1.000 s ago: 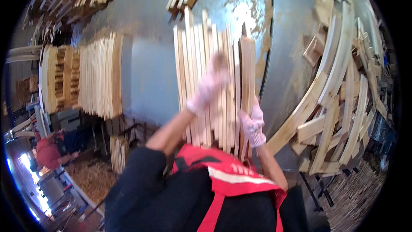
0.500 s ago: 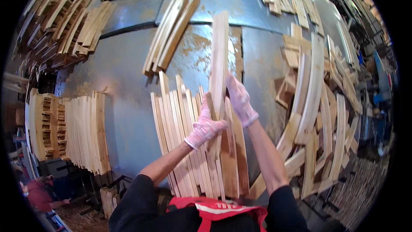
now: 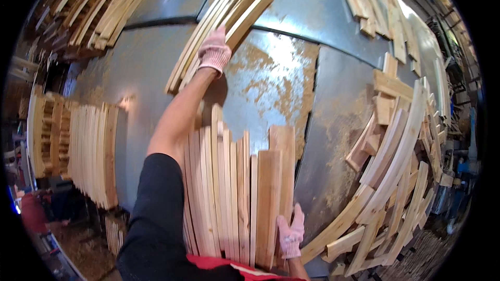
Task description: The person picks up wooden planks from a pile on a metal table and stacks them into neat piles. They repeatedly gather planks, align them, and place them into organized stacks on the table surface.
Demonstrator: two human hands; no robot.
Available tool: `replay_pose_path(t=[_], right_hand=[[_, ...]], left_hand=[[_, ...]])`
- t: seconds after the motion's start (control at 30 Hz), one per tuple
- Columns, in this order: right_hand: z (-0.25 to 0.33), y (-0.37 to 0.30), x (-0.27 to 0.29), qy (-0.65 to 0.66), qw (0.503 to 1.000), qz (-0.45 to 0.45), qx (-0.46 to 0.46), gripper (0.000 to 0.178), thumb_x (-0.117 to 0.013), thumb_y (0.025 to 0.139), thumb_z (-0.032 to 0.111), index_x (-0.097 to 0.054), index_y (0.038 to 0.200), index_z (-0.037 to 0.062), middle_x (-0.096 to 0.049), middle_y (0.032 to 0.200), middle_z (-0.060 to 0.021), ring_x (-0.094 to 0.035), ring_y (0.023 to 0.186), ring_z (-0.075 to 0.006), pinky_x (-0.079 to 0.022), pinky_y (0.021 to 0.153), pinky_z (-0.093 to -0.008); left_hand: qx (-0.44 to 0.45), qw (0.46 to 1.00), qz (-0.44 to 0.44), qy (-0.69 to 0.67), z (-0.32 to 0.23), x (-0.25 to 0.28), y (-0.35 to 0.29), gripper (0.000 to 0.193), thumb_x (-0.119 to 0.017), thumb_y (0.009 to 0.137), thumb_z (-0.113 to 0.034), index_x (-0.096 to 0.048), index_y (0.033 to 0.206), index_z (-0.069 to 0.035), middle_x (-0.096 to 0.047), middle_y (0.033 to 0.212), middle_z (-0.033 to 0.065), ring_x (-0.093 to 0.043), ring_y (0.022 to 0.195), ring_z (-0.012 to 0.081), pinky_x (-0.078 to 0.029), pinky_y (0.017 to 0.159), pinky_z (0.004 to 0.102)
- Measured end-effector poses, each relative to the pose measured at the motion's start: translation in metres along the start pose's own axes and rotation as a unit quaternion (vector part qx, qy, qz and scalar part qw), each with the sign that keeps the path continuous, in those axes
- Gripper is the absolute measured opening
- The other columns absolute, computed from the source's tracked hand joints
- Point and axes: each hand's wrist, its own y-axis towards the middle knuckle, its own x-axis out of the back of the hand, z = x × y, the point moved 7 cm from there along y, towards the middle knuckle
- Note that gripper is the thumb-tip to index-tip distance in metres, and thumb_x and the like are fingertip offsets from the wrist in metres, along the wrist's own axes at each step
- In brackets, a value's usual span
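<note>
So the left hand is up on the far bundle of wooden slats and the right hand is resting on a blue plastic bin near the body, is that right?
Not quite. In the head view the left hand is on the far bundle of slats, but the right hand rests on the near row of wooden boards, not a blue bin.

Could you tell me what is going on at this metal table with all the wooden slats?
A person in pink work gloves is handling wooden slats on a sawdust-dusted metal table. The left hand reaches far out and rests on a slanted bundle of slats. The right hand rests at the near end of a row of slats lying side by side. More slats lie piled on the right.
</note>
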Motion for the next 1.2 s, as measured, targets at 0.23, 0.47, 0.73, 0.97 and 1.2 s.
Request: replay_pose_path(t=[0.23, 0.47, 0.73, 0.97, 1.2], right_hand=[[0.045, 0.025, -0.038, -0.176, 0.945, 0.153, 0.23, 0.074, -0.063, 0.093, 0.05, -0.05, 0.145, -0.0011, -0.064, 0.124, -0.0288, -0.062, 0.115, -0.0457, -0.052, 0.098, -0.0475], [0.044, 0.037, -0.081, 0.109, 0.964, 0.037, 0.239, 0.064, -0.067, 0.097, 0.033, -0.049, 0.15, 0.0007, -0.045, 0.154, -0.02, -0.045, 0.14, -0.0315, -0.045, 0.11, -0.0385], [-0.015, -0.006, -0.117, 0.465, 0.862, 0.198, -0.033, 0.077, -0.074, 0.096, 0.025, -0.032, 0.159, 0.0108, -0.059, 0.133, -0.0062, -0.058, 0.121, -0.0184, -0.048, 0.105, -0.0356], [0.094, -0.073, -0.07, 0.493, 0.85, 0.171, 0.079, 0.075, -0.083, 0.083, 0.029, -0.048, 0.146, 0.0061, -0.065, 0.121, -0.0045, -0.063, 0.111, -0.0178, -0.05, 0.103, -0.0373], [0.2, -0.13, 0.022, 0.439, 0.844, 0.12, 0.284, 0.066, -0.08, 0.086, 0.02, -0.051, 0.143, 0.0043, -0.066, 0.118, -0.0097, -0.067, 0.103, -0.0239, -0.057, 0.089, -0.0346]], left_hand=[[-0.005, 0.947, -0.14, -0.289, 0.183, 0.027, -0.219, 0.058, -0.064, 0.094, -0.021, -0.048, 0.145, 0.0, -0.053, 0.145, 0.0238, -0.052, 0.135, 0.0358, -0.041, 0.113, 0.0409], [0.141, 0.66, 0.076, -0.734, 0.218, -0.077, -0.418, 0.081, -0.058, 0.103, -0.047, -0.019, 0.161, -0.005, -0.046, 0.151, 0.0165, -0.048, 0.138, 0.027, -0.039, 0.118, 0.0366], [0.236, 0.577, 0.219, -0.751, 0.218, -0.048, -0.455, 0.095, -0.065, 0.096, -0.055, -0.016, 0.162, -0.007, -0.05, 0.146, 0.0181, -0.056, 0.129, 0.0246, -0.051, 0.107, 0.0399], [0.187, 0.589, 0.241, -0.748, 0.229, 0.019, -0.45, 0.068, -0.076, 0.088, -0.02, -0.048, 0.148, -0.005, -0.069, 0.113, 0.0118, -0.067, 0.106, 0.0194, -0.057, 0.094, 0.0363], [-0.044, 0.537, 0.053, -0.841, 0.208, 0.224, -0.396, 0.059, -0.064, 0.099, -0.049, -0.06, 0.134, -0.002, -0.063, 0.135, 0.0137, -0.061, 0.123, 0.0235, -0.051, 0.105, 0.0409]])
